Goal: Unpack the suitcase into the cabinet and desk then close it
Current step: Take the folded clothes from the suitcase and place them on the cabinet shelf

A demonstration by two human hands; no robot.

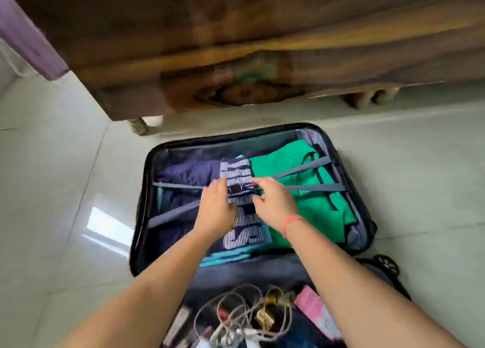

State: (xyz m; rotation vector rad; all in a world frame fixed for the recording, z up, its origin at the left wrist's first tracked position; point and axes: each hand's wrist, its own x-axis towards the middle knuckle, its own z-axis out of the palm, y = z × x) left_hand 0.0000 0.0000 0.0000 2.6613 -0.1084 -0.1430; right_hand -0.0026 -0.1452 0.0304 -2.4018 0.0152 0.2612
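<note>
The suitcase [143,203] lies open on the floor below the wooden cabinet [236,33] at twelve o'clock; unpacking looks barely begun. In its far half a navy garment [189,172] at nine o'clock, a striped garment [244,227] in the centre and a green garment [296,169] at three o'clock lie under crossed straps [309,187]. The left hand [216,208] and right hand [274,203], fingers curled, pinch the buckle [237,189] from either side, apparently to release it. The near half at six o'clock holds tangled cables [236,311] and a pink item [312,308]; everything remains to be moved, then the case closed.
</note>
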